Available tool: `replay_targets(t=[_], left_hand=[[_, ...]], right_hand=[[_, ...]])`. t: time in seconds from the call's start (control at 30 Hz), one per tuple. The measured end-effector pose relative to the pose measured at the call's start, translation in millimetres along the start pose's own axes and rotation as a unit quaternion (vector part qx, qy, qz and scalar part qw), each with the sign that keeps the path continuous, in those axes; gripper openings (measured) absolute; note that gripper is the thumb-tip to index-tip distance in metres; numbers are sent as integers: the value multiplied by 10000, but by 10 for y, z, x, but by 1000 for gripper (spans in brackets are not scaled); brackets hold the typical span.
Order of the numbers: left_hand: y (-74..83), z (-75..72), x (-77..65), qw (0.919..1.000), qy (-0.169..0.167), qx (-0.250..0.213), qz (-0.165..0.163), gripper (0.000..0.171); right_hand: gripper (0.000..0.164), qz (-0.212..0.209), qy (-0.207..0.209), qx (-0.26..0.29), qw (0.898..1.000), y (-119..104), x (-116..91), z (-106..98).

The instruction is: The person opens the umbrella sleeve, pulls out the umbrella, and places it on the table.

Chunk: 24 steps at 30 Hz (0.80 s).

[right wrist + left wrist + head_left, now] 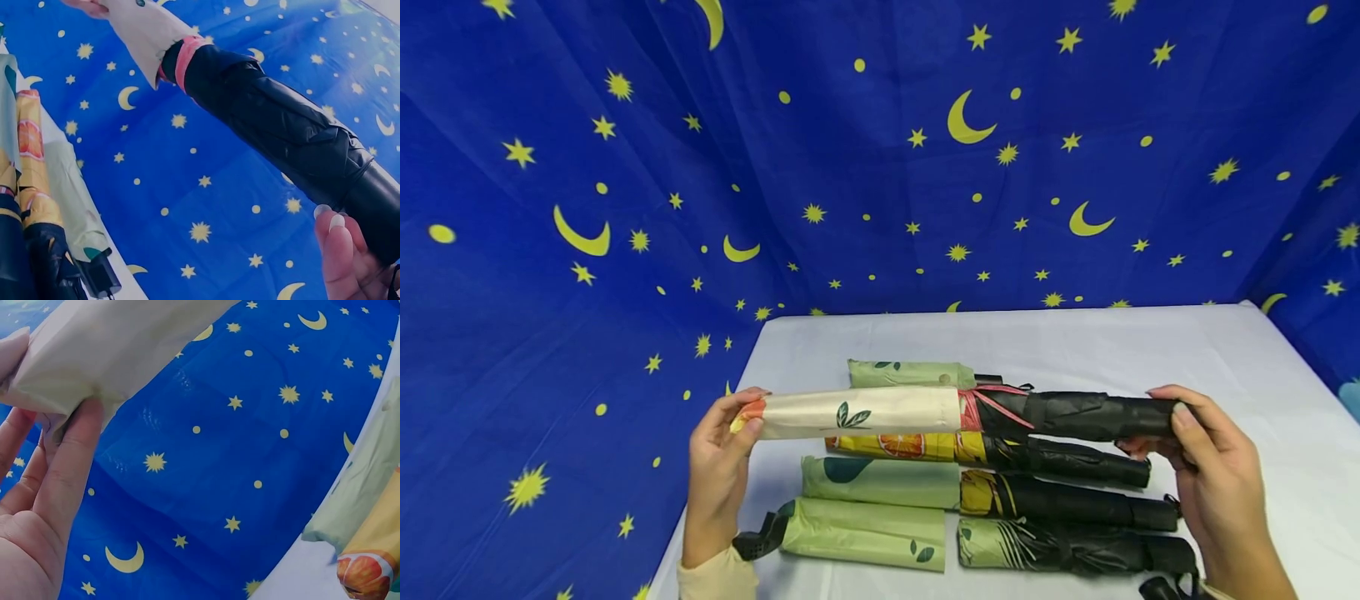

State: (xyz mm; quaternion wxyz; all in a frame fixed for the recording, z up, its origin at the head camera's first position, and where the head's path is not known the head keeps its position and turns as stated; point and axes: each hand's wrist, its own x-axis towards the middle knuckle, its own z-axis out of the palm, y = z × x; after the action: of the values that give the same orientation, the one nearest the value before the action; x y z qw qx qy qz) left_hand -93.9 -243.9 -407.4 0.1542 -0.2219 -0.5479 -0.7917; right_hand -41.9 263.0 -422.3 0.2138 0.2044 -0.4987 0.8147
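Above the table, a folded black umbrella (pixel 1071 415) with pink-red trim lies level between both hands. Its left part sits inside a cream umbrella sleeve (pixel 902 413) printed with green leaves. My left hand (pixel 718 467) pinches the sleeve's orange-and-yellow closed end between thumb and fingers; in the left wrist view the fingers of this hand (pixel 65 469) bunch the fabric from below. Around the umbrella's black handle end curl the thumb and fingers of my right hand (pixel 1221 475). The right wrist view shows the sleeve's mouth around the pink-trimmed part.
On the white table (pixel 1210 350) lie several sleeved umbrellas: a light green one (pixel 910 372) behind, an orange-slice one (pixel 917 447), and a green-sleeved one (pixel 887 483). Nearest are another green-sleeved one (pixel 865 533) and a bare black-and-green umbrella (pixel 1075 548). A blue star-patterned curtain (pixel 880 167) surrounds the table.
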Motion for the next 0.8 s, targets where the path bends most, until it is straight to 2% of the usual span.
replay_targets(t=[0.23, 0.47, 0.57, 0.7, 0.8], left_hand=[[-85, -114, 23, 9968, 711, 116, -358, 28], [-380, -281, 91, 9885, 1364, 33, -660, 21], [-512, -319, 114, 9845, 1492, 269, -881, 16], [-659, -340, 155, 9758, 1682, 570, -1275, 13], [-751, -340, 197, 9609, 2042, 780, -1701, 14]], right_hand=[[34, -12, 99, 342, 9994, 6, -18, -108], [30, 460, 581, -591, 9955, 90, -59, -275], [29, 576, 603, -551, 9950, 174, -75, -405], [27, 857, 732, -802, 9904, 288, -108, -568], [26, 1175, 826, -1121, 9833, 353, -132, -658]])
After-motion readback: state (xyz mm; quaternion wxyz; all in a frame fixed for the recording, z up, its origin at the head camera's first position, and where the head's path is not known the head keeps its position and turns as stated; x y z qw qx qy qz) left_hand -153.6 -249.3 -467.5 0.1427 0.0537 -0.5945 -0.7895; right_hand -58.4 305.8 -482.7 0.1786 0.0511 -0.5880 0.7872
